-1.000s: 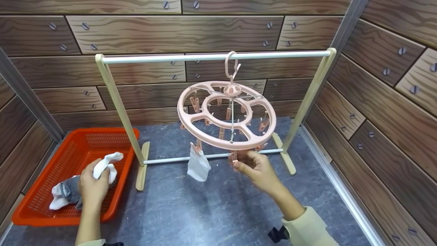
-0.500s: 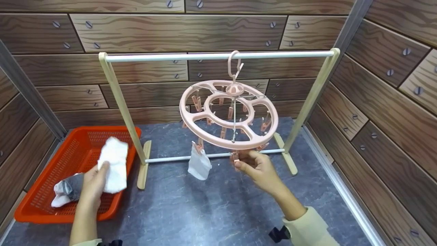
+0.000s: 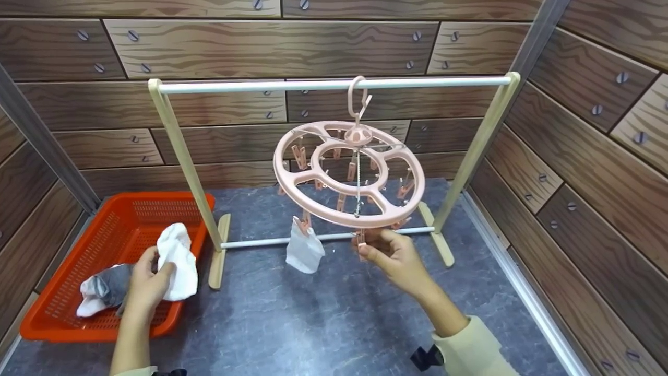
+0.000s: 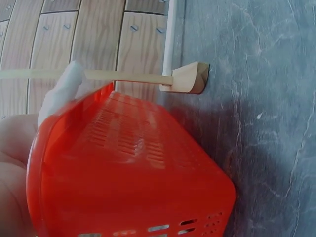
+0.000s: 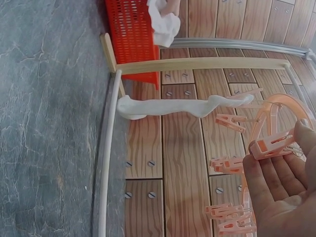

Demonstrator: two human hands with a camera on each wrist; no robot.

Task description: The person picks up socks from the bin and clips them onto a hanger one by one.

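My left hand (image 3: 147, 284) grips a white sock (image 3: 180, 266) over the near right part of the red basket (image 3: 188, 308). The sock's bunched end also shows past the basket rim in the left wrist view. With its thumb and fingers, my right hand (image 3: 394, 261) pinches a pink clothespin (image 5: 270, 145) on the front edge of the round pink drying hanger (image 3: 358, 136). The right wrist view shows nothing between that clothespin's tips. Left of this hand, another white sock (image 5: 165, 107) hangs from a neighbouring clothespin.
The hanger hooks over the white top bar (image 3: 235, 87) of a wooden rack (image 3: 180, 151). Grey and white socks (image 3: 107, 287) lie in the basket. More pink clothespins (image 5: 229, 212) dangle around the hanger. Wood-patterned walls (image 3: 261, 52) enclose the back and sides.
My left hand has lifted the crumpled sock slightly, and the sock has unfolded into a longer, flatter shape. My right hand stays at the same clothespin.
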